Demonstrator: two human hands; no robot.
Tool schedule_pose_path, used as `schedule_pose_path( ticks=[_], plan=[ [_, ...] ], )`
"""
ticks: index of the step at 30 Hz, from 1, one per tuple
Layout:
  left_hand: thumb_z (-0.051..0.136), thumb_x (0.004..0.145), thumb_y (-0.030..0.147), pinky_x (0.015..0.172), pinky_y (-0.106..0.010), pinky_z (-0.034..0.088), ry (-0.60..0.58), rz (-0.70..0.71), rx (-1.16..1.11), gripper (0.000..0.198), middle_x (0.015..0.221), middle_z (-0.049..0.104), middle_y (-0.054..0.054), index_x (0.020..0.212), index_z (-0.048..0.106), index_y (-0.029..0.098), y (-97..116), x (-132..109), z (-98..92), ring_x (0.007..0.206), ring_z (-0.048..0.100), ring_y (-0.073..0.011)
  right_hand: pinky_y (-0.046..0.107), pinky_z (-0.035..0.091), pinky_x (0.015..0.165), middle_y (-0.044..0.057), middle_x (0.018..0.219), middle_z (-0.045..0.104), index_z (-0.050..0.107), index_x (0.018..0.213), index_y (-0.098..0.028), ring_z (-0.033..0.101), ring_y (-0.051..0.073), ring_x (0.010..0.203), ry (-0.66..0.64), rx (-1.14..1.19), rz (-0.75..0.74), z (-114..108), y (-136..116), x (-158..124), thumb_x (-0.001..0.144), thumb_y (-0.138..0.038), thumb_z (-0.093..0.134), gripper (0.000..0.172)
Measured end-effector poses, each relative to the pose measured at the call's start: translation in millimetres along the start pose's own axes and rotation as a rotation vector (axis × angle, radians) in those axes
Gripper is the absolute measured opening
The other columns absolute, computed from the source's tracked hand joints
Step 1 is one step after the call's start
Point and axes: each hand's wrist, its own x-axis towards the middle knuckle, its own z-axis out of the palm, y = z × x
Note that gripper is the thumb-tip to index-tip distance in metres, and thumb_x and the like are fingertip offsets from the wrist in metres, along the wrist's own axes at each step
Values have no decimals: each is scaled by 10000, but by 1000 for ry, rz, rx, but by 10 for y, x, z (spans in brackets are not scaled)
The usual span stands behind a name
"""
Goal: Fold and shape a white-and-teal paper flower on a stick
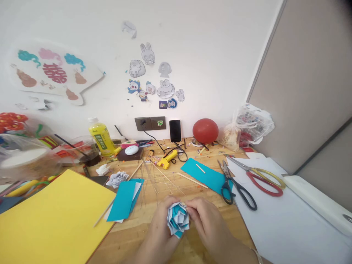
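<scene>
A blue and white paper flower with layered, folded petals is held low over the front of the wooden table. My left hand wraps round its left side and underside, fingers closed on it. At the flower's upper right edge, my right hand pinches a petal between thumb and fingertips. The flower's underside is hidden by my hands. Left of the hands lies a stack of blue and white paper strips, with a grey-white paper flower just behind it.
Black-handled scissors and red-and-yellow-handled scissors lie right, near white paper. A yellow glue gun, thin sticks and a blue sheet are behind my hands. Yellow paper covers the left. A red balloon rests by the wall.
</scene>
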Motion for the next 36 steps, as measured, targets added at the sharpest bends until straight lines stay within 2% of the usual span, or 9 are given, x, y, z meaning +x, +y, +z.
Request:
schedule_pose_path(
  ticks=[4, 7, 11, 14, 20, 25, 30, 36],
  plan=[
    [518, 713, 63, 731, -302, 509, -1, -3, 20, 489, 961, 534, -37, 1124, 342, 260, -38, -9, 8, 861, 585, -187, 240, 421, 513, 11, 628, 596, 528, 766, -193, 564, 139, 561, -6, -64, -51, -21, -17, 30, 962, -315, 211, 392],
    [505, 719, 65, 717, -297, 514, 19, 17, 12, 472, 953, 535, -42, 1121, 344, 252, -32, 2, 4, 848, 589, -185, 242, 430, 536, 16, 660, 598, 522, 787, -189, 568, 143, 594, -24, -20, -69, -40, -14, 37, 955, -301, 246, 342],
    [501, 706, 52, 705, -291, 513, 25, 35, 23, 466, 940, 536, -40, 1105, 358, 246, -4, 25, -12, 835, 588, -184, 235, 430, 554, 11, 691, 606, 523, 800, -193, 575, 142, 622, -46, 85, 10, -32, 16, 34, 927, -263, 347, 229],
    [494, 688, 35, 688, -282, 508, 17, 67, 19, 463, 921, 531, -31, 1082, 370, 246, 12, 41, -13, 813, 582, -178, 239, 412, 541, 3, 650, 589, 515, 739, -194, 557, 144, 596, -32, 76, 62, -12, 26, 41, 909, -230, 379, 221],
    [478, 680, 37, 680, -280, 509, 82, 78, 16, 466, 932, 522, -40, 1086, 364, 236, 44, 48, 4, 812, 583, -177, 245, 418, 565, 12, 698, 560, 497, 779, -193, 535, 145, 636, -17, 138, 71, -1, -1, 27, 894, -189, 372, 169],
    [493, 689, 56, 679, -292, 518, 56, 45, 22, 469, 930, 526, -43, 1101, 356, 232, 23, 25, 9, 818, 592, -183, 244, 429, 596, 14, 732, 552, 504, 830, -192, 537, 140, 671, -32, 210, 47, -12, 16, 1, 901, -214, 384, 141],
    [513, 703, 80, 674, -295, 518, 48, 22, 16, 459, 918, 531, -41, 1103, 346, 233, -4, 1, 33, 801, 595, -180, 228, 419, 574, -1, 695, 564, 504, 800, -200, 542, 129, 634, -49, 185, 37, -19, 20, 9, 923, -243, 361, 193],
    [542, 714, 107, 680, -295, 508, 3, 20, -8, 396, 896, 548, -29, 1052, 390, 245, 48, 46, 21, 797, 593, -180, 235, 413, 541, 3, 656, 593, 510, 785, -204, 557, 138, 592, -24, 40, -31, -30, -16, 34, 957, -308, 229, 345]
  ],
)
